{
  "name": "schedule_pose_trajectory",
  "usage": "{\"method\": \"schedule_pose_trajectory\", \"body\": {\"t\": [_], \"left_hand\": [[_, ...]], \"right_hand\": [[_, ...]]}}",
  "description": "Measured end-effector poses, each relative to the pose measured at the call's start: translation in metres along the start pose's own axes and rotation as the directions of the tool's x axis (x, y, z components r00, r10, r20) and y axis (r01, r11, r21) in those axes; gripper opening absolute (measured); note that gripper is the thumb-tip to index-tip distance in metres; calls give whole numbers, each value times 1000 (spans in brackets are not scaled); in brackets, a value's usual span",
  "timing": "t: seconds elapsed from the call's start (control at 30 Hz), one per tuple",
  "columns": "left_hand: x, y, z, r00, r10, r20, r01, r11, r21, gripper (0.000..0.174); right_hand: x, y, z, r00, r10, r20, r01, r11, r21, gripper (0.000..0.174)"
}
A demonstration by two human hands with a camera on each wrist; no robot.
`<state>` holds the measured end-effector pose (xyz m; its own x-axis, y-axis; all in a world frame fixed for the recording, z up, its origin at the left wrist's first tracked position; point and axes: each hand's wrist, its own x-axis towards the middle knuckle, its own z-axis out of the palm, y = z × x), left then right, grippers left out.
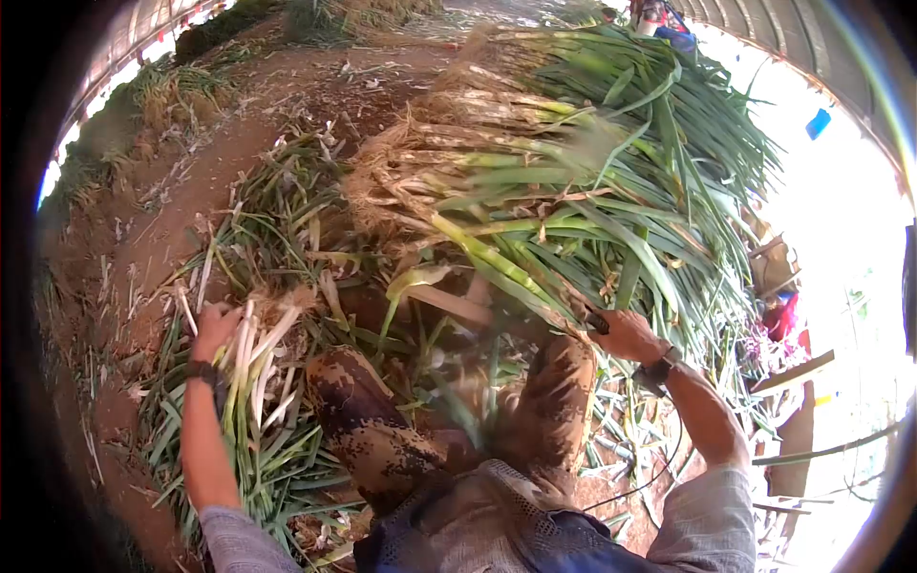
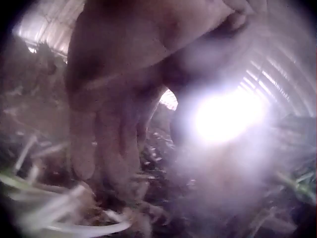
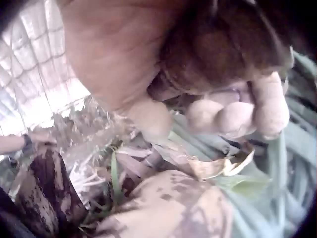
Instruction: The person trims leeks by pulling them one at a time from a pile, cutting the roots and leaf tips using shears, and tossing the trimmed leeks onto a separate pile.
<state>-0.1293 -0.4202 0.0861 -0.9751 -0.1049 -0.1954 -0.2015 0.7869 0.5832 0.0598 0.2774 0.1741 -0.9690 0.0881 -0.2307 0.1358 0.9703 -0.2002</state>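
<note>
At the left of the head view, my left hand (image 1: 218, 327) reaches down beside a pile of cleaned leeks (image 1: 253, 372) with pale stems. Its fingers (image 2: 114, 144) point downward and fairly straight in the left wrist view, close over loose white stalks (image 2: 84, 225). By the right knee, my right hand (image 1: 629, 336) grips a smooth, dark brown handle (image 3: 223, 47), with fingers curled round it. Whatever the handle belongs to is hidden. Just past this hand lies a large heap of untrimmed leeks (image 1: 573, 162), roots to the left and green leaves to the right.
The person's knees in camouflage trousers (image 1: 368, 411) stand between the two piles. Stripped leaves and scraps (image 1: 287, 210) litter the brown soil (image 1: 172, 220). Wooden pieces (image 1: 793, 372) lie at the right, and a thin black cord (image 1: 659, 473) hangs by the right arm.
</note>
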Motion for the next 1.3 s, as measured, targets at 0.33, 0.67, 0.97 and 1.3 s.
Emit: {"method": "schedule_pose_trajectory", "body": {"t": [0.33,0.67,0.97,1.3], "left_hand": [[38,251,164,876,423,230,-222,779,-587,36],[6,265,301,945,228,235,18,682,-731,40],[11,279,295,973,56,223,195,315,-929,39],[-14,277,296,770,257,584,77,871,-485,75]], "right_hand": [[-45,13,-16,963,53,264,18,966,-259,34],[5,-14,25,987,-71,144,93,984,-152,40],[49,-14,69,990,-109,88,102,992,75,46],[47,-3,86,979,-203,-7,202,967,157,45]]}}
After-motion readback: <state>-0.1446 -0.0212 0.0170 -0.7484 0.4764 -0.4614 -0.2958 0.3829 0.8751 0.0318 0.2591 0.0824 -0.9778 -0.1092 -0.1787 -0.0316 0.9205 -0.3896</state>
